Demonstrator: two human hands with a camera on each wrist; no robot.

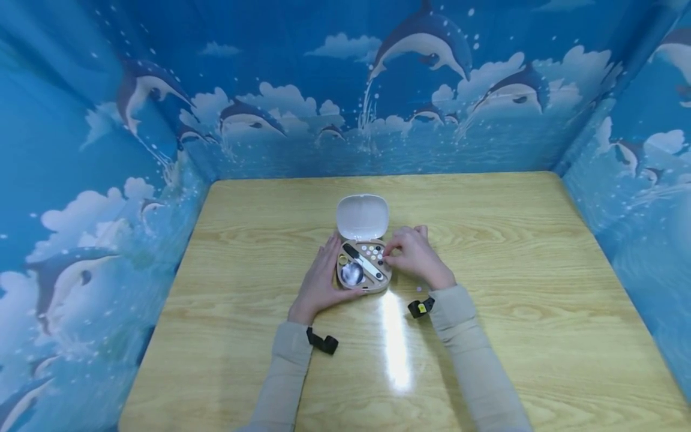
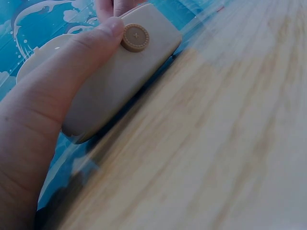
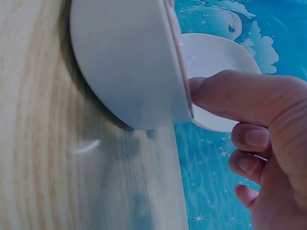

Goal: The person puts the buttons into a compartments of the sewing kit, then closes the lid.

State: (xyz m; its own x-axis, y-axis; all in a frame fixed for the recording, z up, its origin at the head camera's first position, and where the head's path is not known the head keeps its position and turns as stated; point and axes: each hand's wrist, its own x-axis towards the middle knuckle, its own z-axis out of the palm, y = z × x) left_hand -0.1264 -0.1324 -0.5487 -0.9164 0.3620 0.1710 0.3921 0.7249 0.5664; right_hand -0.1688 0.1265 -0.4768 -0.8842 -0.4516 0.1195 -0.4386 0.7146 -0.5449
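A small sewing box (image 1: 364, 290) stands on the table with its white lid (image 1: 363, 217) raised. Inside are several small buttons (image 1: 373, 257), a long black-and-white tool (image 1: 364, 261) lying diagonally and a round shiny disc (image 1: 352, 273). My left hand (image 1: 323, 281) holds the box, fingers along its left side and thumb at the front, beside the round latch (image 2: 136, 37). Over the right compartment with the buttons, my right hand (image 1: 414, 253) reaches in with thumb and index finger; the other fingers are curled. Whether a button is between those fingertips is hidden.
A tiny pale lilac piece (image 1: 418, 289) lies on the wooden table (image 1: 259, 240) near the right wrist. Black straps with cameras (image 1: 323, 343) sit on both wrists. Blue dolphin-printed curtains (image 1: 302, 78) surround the table's back and sides.
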